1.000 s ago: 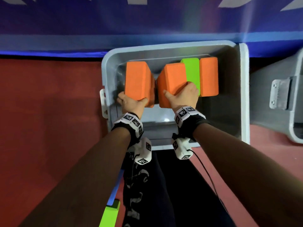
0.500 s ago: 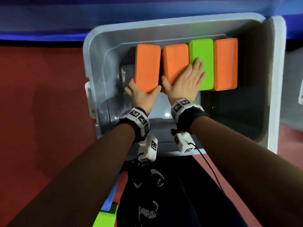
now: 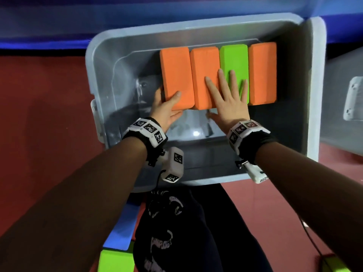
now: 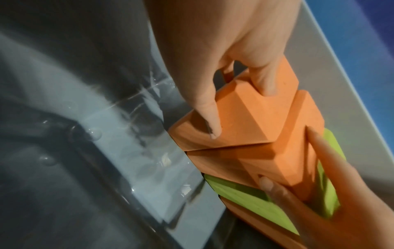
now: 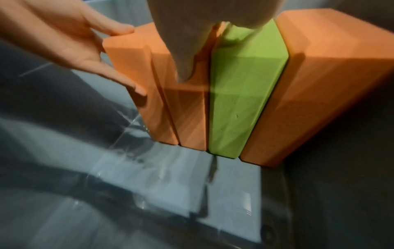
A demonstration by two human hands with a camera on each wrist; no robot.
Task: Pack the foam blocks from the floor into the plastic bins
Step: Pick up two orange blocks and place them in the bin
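Note:
A grey plastic bin (image 3: pixel 196 24) holds a row of foam blocks standing on edge against its far wall. From the left they are an orange block (image 3: pixel 174 69), a second orange block (image 3: pixel 204 63), a green block (image 3: pixel 233 57) and a third orange block (image 3: pixel 262 71). My left hand (image 3: pixel 167 108) grips the near end of the leftmost orange block (image 4: pixel 241 121), thumb on top and fingers down its left side. My right hand (image 3: pixel 229 103) lies flat with spread fingers on the second orange block and the green block (image 5: pixel 241 101).
The bin's near half shows bare glossy floor (image 3: pixel 196 134). A second grey bin (image 3: pixel 345 95) stands to the right. On the red floor by my legs lie a blue block (image 3: pixel 121 228) and a green block (image 3: pixel 115 262). A blue padded wall runs behind.
Both orange blocks went from held tilted above the bin to standing in the row. My right hand released its block and flattened on top. The left block closed up against its neighbour.

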